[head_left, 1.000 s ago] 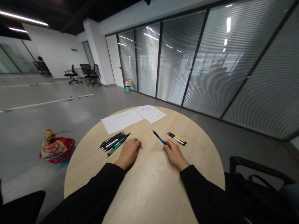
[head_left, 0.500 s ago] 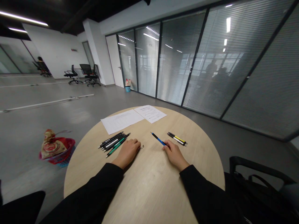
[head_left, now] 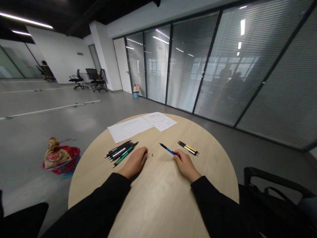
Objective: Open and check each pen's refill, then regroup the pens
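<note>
In my right hand is a blue pen with a black grip section, its thin tip pointing up and left over the table. My left hand rests on the tabletop with its fingers curled; their undersides are hidden, and a pale bit shows by the fingertips. Just right of them lies a tiny brownish piece, too small to name. Beside my left hand is a bunch of several pens, mostly black, with a green pen nearest me. Yellow and white pens lie beyond my right hand.
Two printed sheets lie at the far side of the round wooden table. A red basket holding a paper bag stands on the floor at left. A black chair is close at right.
The blue pen has tipped slightly, its point now a little lower and farther left. My left fingers have drawn slightly back from the tiny piece. The pens and sheets lie as before.
</note>
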The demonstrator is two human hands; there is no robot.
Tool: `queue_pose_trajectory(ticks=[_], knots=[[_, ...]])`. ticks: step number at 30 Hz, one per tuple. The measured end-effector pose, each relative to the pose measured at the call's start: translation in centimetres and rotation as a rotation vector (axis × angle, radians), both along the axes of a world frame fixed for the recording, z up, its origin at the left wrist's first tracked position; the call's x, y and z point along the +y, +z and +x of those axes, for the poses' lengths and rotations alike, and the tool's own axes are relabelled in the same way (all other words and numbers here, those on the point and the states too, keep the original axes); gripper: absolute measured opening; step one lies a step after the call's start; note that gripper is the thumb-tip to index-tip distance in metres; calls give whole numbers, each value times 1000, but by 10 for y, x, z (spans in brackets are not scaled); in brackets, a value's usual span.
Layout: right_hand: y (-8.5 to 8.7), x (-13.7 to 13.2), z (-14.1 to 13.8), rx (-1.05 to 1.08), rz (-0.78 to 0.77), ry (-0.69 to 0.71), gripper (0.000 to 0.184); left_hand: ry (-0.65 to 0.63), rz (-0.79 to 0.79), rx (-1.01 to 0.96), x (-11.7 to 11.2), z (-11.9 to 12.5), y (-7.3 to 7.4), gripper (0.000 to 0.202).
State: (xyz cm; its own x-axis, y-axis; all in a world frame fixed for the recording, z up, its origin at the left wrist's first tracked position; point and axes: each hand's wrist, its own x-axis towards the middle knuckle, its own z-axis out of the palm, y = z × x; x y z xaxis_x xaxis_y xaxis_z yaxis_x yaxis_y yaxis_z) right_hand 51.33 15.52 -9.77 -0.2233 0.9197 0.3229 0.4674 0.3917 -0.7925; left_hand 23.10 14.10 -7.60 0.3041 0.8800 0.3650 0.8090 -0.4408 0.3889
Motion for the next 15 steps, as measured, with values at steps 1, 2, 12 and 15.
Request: queue_pose_trajectory(ticks=[1, 2, 12, 15], knots=[[0, 0, 0, -9, 8, -1, 18, 22, -4, -46, 0, 1, 1, 12], [0, 0, 0, -21, 17, -2, 17, 44, -6, -85, 0, 2, 2, 11], [-1, 0, 1, -114, 77, 10, 18, 122, -15, -346, -3, 12, 7, 15], [-1, 0, 0, -128, 87, 19, 18, 116, -28, -367, -5, 15, 9, 17]])
